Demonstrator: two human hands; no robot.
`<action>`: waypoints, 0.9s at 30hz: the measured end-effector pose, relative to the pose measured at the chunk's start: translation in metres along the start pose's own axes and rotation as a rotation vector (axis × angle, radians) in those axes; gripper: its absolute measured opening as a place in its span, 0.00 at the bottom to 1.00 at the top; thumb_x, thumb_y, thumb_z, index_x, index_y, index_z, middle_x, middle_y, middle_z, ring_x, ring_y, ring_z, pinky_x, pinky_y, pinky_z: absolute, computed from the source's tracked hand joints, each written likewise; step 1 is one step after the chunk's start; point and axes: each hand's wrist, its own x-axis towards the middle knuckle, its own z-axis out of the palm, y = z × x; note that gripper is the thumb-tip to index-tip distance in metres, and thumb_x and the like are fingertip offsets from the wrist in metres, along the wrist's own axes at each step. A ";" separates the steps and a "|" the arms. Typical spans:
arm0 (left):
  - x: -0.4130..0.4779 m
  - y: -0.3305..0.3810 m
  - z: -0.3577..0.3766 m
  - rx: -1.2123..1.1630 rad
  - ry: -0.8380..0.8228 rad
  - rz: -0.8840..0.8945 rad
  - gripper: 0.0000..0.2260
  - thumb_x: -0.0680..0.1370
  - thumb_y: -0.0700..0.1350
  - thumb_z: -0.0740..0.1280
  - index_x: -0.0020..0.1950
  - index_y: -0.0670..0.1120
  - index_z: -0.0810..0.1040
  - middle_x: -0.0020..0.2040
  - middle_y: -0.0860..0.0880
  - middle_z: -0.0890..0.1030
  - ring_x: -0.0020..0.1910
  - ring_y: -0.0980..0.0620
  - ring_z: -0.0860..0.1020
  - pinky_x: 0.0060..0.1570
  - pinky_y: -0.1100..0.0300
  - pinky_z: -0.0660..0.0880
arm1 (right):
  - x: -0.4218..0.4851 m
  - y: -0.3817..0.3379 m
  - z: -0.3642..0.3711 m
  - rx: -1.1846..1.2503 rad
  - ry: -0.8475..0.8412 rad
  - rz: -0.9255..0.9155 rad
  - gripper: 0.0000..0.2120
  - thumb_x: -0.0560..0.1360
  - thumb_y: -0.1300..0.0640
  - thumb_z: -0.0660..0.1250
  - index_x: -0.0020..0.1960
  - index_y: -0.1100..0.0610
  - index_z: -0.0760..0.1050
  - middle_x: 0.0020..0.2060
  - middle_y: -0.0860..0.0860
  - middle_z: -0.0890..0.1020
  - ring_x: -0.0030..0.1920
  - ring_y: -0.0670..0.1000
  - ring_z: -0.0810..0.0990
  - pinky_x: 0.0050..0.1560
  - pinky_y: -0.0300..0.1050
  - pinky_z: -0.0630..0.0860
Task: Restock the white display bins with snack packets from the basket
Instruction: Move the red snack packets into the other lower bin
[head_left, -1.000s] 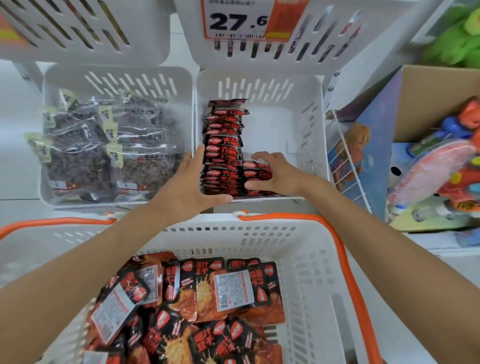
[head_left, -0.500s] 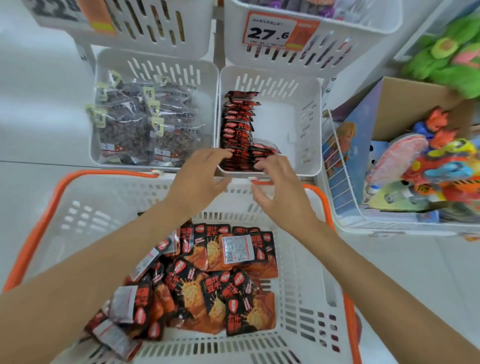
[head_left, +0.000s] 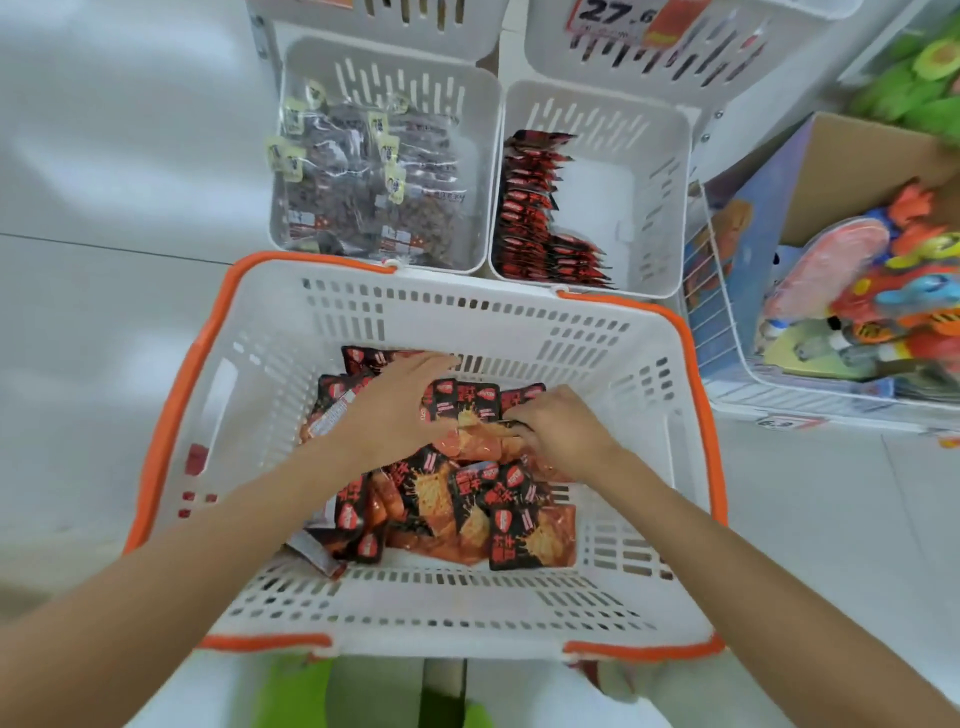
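Note:
The white basket (head_left: 660, 467) with an orange rim sits in front of me, with a heap of black-and-orange snack packets (head_left: 467, 509) in it. My left hand (head_left: 395, 410) lies flat on the heap's far left, fingers straight. My right hand (head_left: 563, 434) is down in the heap to the right, its fingers curled round a snack packet (head_left: 485, 434). Beyond the basket stands a white display bin (head_left: 608, 197). A row of the same packets (head_left: 527, 218) stands along its left side, with a short stack at the front.
Left of that bin, another white bin (head_left: 467, 104) holds clear bags of dark snacks (head_left: 374, 176). More white bins with a price tag (head_left: 618, 15) hang above. A wire basket (head_left: 701, 312) of colourful toys (head_left: 883, 291) stands at the right.
Both hands have left the display bin and come back down into the basket. They now lie on the heap of packets, and my view has tilted down.

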 end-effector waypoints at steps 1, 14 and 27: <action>0.003 0.009 0.003 -0.034 -0.089 -0.009 0.36 0.75 0.55 0.73 0.79 0.54 0.59 0.76 0.56 0.64 0.75 0.53 0.62 0.73 0.55 0.63 | 0.001 -0.007 -0.016 0.064 0.052 -0.039 0.12 0.80 0.56 0.64 0.62 0.53 0.80 0.50 0.51 0.86 0.50 0.56 0.81 0.58 0.50 0.70; -0.020 -0.054 -0.004 -0.739 0.127 -0.576 0.11 0.75 0.31 0.71 0.48 0.47 0.77 0.46 0.46 0.82 0.42 0.50 0.81 0.42 0.59 0.81 | 0.056 -0.036 0.030 1.006 -0.186 0.763 0.52 0.72 0.43 0.74 0.80 0.56 0.42 0.79 0.55 0.57 0.77 0.60 0.59 0.72 0.56 0.64; -0.025 -0.071 -0.001 -0.723 0.236 -0.640 0.12 0.77 0.35 0.70 0.57 0.47 0.77 0.48 0.50 0.83 0.51 0.46 0.83 0.54 0.49 0.80 | 0.078 -0.062 0.046 1.141 0.072 0.730 0.12 0.73 0.58 0.74 0.56 0.56 0.77 0.50 0.50 0.82 0.51 0.53 0.82 0.50 0.50 0.80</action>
